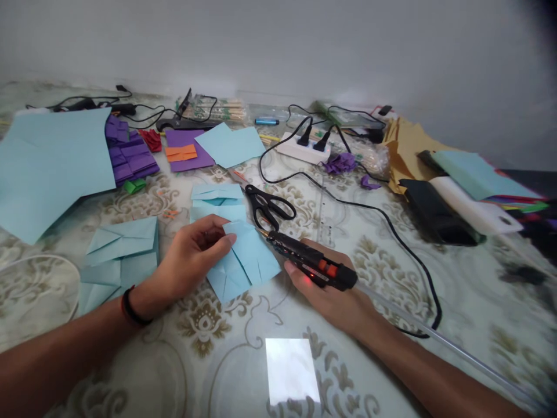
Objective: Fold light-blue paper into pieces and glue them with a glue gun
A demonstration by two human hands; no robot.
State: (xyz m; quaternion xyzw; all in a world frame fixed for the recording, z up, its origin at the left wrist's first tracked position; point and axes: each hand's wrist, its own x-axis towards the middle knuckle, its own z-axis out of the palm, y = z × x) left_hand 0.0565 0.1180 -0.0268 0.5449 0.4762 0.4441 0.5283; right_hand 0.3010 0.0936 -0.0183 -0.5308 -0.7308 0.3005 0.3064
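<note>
My left hand pinches the upper left edge of a folded light blue paper, which has creases and flaps. In my right hand is a black hot glue gun with a red light lit and a long clear glue stick out of its back. Its nozzle points at the paper's upper right edge; whether it touches cannot be made out. Behind the paper lie another folded light blue piece and black-handled scissors. More folded light blue paper rests left of my left wrist.
A white power strip with two plugs stands at the back, its black cord looping right. Large light blue sheets and purple folded papers lie left. Brown paper and a black case lie right.
</note>
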